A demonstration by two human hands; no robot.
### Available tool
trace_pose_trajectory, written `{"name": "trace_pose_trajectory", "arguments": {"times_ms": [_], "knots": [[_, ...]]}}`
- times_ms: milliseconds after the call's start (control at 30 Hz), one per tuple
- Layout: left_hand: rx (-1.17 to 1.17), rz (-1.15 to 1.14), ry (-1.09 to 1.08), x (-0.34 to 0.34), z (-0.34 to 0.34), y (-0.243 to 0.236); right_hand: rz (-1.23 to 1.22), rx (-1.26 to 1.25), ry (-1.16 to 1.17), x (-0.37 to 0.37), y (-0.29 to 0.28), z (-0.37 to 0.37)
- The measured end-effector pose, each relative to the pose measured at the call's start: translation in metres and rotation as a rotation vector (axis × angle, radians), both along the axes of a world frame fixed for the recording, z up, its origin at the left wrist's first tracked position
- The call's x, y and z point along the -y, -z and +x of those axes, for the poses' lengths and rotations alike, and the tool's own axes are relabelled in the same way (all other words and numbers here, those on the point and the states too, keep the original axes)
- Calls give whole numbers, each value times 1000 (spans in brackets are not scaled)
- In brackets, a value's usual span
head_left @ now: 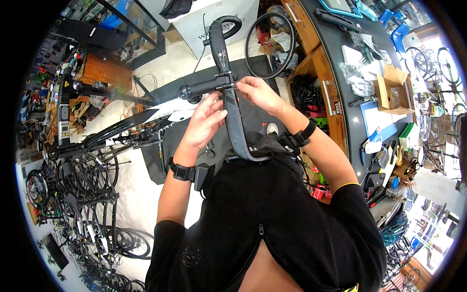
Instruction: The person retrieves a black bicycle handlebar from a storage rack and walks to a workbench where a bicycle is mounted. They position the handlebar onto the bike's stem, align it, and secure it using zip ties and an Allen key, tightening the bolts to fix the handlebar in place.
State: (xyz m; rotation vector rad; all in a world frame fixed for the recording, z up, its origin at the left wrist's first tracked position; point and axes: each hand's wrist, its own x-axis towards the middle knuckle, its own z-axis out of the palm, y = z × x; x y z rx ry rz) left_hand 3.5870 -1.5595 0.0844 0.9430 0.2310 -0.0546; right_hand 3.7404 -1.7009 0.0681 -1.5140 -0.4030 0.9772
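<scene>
A black drop handlebar [235,125] runs from far to near across the middle, its near curve against my dark clothing. It joins a black stem [203,87] on a white and black bicycle frame [176,111]. My right hand [258,96] is pinched at the right side of the stem clamp [224,80]; whatever lies between thumb and forefinger is too small to make out. Left of the bar, my left hand [204,124] has its fingers apart, with the fingertips and thumb by the bar just under the stem. Some of those fingertips are partly hidden.
On the right stands a dark-topped workbench [335,63] with wooden drawers, an open cardboard box [393,90] and assorted tools. A loose bicycle wheel [270,45] leans beyond the bar. Several bicycles [92,175] crowd the left side. A dark mat [182,153] covers the floor below.
</scene>
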Motion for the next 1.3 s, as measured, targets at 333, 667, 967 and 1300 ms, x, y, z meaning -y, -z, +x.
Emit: {"name": "trace_pose_trajectory", "arguments": {"times_ms": [333, 667, 967, 1300], "knots": [[3, 41, 17, -4, 2, 2, 37, 10, -5, -4, 12, 0], [19, -1, 16, -2, 3, -1, 23, -54, 44, -9, 3, -9], [17, -11, 14, -3, 1, 2, 42, 109, 29, -5, 26, -5], [26, -8, 18, -5, 1, 8, 81, -87, 5, -3, 9, -7]]}}
